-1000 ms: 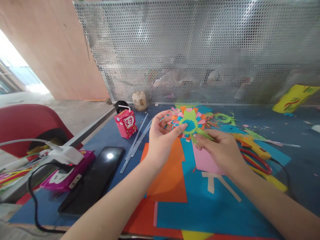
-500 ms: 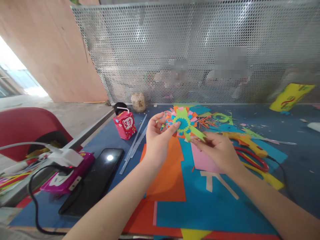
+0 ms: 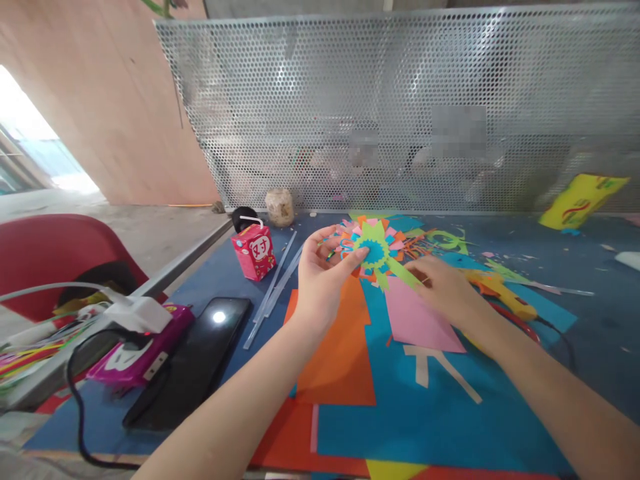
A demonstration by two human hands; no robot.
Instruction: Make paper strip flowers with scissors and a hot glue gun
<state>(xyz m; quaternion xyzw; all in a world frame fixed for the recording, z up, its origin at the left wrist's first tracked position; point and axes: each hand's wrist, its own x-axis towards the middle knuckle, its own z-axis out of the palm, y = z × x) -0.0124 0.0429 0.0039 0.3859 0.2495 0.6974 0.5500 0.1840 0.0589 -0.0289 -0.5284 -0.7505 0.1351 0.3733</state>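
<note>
A layered paper flower (image 3: 376,253) has a blue toothed centre, a light green ring and orange, pink and blue petal tips. My left hand (image 3: 323,273) pinches its left side, thumb on the blue centre, other fingers behind. From the ring a light green paper strip (image 3: 403,272) runs down to the right. My right hand (image 3: 447,287) has its fingers closed round the strip's outer end. Below lie a pink sheet (image 3: 420,317), an orange sheet (image 3: 340,360) and a large blue sheet (image 3: 400,427).
A yellow glue gun (image 3: 513,300) and partly hidden scissors (image 3: 520,325) lie right. On the left are a drink carton (image 3: 254,252), clear glue sticks (image 3: 273,293), a phone (image 3: 195,360) and a purple power strip (image 3: 135,353). A perforated metal panel (image 3: 320,87) stands behind.
The view has shifted slightly. My right hand has moved a little outward along the green strip and now covers more of the scissors. My left hand keeps its grip on the flower.
</note>
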